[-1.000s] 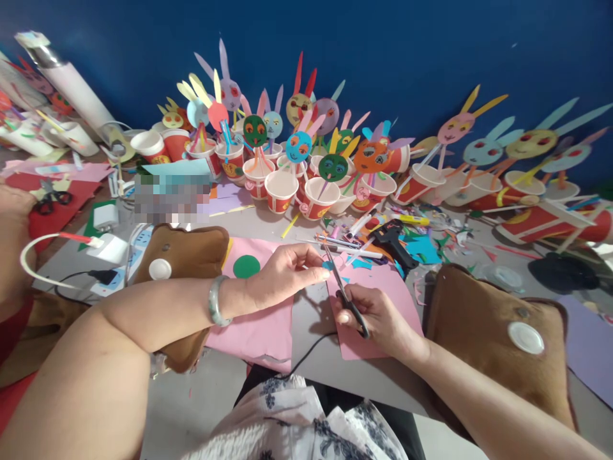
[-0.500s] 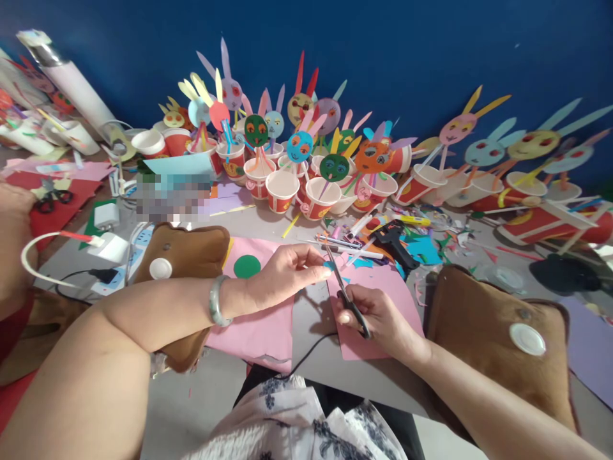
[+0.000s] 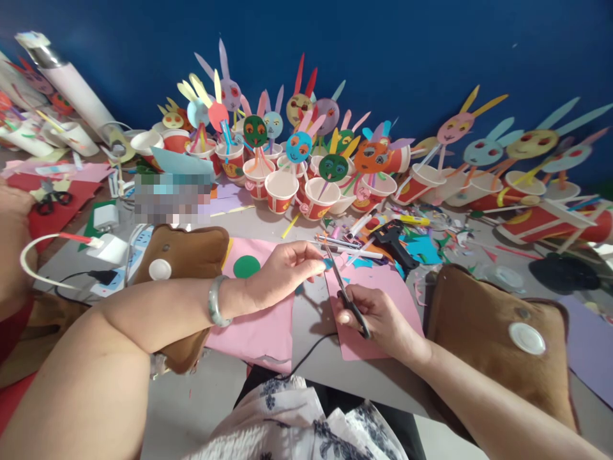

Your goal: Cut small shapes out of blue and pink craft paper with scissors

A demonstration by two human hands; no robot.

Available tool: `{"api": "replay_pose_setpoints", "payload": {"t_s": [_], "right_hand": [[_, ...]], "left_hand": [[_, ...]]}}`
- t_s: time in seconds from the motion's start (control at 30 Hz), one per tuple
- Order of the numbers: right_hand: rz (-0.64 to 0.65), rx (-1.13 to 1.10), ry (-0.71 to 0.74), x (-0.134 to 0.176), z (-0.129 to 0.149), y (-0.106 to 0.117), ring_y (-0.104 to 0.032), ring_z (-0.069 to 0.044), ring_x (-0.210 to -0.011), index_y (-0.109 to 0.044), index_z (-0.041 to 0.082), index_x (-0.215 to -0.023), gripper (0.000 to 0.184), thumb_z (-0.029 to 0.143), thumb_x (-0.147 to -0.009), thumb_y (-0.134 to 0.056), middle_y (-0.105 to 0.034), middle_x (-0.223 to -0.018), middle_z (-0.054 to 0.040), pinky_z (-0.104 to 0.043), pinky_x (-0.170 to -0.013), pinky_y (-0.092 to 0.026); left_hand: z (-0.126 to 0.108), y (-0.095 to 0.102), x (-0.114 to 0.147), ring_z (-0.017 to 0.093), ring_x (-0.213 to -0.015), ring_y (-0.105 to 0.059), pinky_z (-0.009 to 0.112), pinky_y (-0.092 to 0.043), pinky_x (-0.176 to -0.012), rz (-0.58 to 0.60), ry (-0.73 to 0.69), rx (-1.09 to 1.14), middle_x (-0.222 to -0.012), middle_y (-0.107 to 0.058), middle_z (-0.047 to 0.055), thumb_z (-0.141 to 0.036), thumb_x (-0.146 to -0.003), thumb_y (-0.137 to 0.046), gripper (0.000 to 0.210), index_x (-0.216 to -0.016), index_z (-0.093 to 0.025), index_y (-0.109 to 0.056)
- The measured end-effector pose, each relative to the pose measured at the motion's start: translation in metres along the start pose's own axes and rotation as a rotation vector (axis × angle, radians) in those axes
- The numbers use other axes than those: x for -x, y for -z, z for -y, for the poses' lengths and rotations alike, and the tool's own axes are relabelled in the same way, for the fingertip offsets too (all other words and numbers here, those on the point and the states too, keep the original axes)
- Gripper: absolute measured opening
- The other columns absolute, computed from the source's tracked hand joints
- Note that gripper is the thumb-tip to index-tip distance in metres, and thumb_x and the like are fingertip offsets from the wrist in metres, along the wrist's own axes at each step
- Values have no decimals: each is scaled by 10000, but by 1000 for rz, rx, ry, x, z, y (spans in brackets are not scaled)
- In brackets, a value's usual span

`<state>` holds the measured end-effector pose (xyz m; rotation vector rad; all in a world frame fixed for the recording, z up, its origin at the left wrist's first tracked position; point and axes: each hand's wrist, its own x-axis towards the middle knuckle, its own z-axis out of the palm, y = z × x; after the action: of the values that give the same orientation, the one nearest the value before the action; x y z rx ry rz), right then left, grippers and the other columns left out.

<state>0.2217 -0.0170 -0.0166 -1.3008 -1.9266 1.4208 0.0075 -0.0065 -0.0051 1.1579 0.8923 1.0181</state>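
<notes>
My left hand (image 3: 290, 271), a bangle on its wrist, pinches a small piece of blue paper (image 3: 327, 263) between thumb and fingertips. Black-handled scissors (image 3: 355, 311) are gripped in my right hand (image 3: 376, 316), their blades pointing up beside the blue piece. Whether the blades touch the paper I cannot tell. Beneath the scissors lies a pink sheet (image 3: 397, 306). Another pink sheet (image 3: 253, 329), bearing a green paper circle (image 3: 247, 266), is spread under my left forearm.
Paper cups (image 3: 281, 191) with rabbit-faced paper figures line the blue wall. A black glue gun (image 3: 395, 243) lies among pens and blue scraps. Brown cushion-like pouches (image 3: 498, 338) flank my arms. A power strip (image 3: 136, 249) and another person's arm (image 3: 14, 249) are at left.
My left fingertips have drawn back slightly from the scissor blades, the blue piece still between them. A light blue sheet at the back left has tilted. My right hand has hardly moved.
</notes>
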Motion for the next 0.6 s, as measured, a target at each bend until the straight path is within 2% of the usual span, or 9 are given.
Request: {"api": "replay_pose_setpoints", "payload": {"t_s": [0.2,0.27,0.37,0.6], "right_hand": [[3,-34,-13,-1,3,0,-404,-102,-511,-521,180,-584,587,727,-665,-718,-501,-530,17,-236,-481,-359],[5,-31,-21,-1,3,0,-411,-103,-511,-522,178,-585,596,736,-655,-721,-511,-533,13,-236,-479,-364],[8,-24,-20,-1,3,0,-416,-104,-505,-513,180,-583,607,751,-664,-703,-520,-532,10,-236,-477,-374],[4,-14,7,-1,-1,0,-415,-106,-517,-530,176,-594,619,770,-676,-684,-518,-538,9,-240,-484,-365]], "left_hand": [[0,1,0,129,-712,-584,277,-471,-665,-28,-3,14,-795,-632,43,-468,-952,-450,386,-806,-153,-619],[-2,0,0,108,-664,-537,265,-442,-646,0,4,-9,-746,-606,19,-456,-902,-566,325,-808,-150,-623],[-4,0,1,89,-654,-485,247,-398,-627,11,-3,-16,-709,-571,-9,-341,-788,-726,218,-808,-146,-631],[-1,0,0,93,-681,-499,254,-400,-650,1,-29,16,-719,-574,-11,-281,-804,-693,150,-798,-149,-623]]}}
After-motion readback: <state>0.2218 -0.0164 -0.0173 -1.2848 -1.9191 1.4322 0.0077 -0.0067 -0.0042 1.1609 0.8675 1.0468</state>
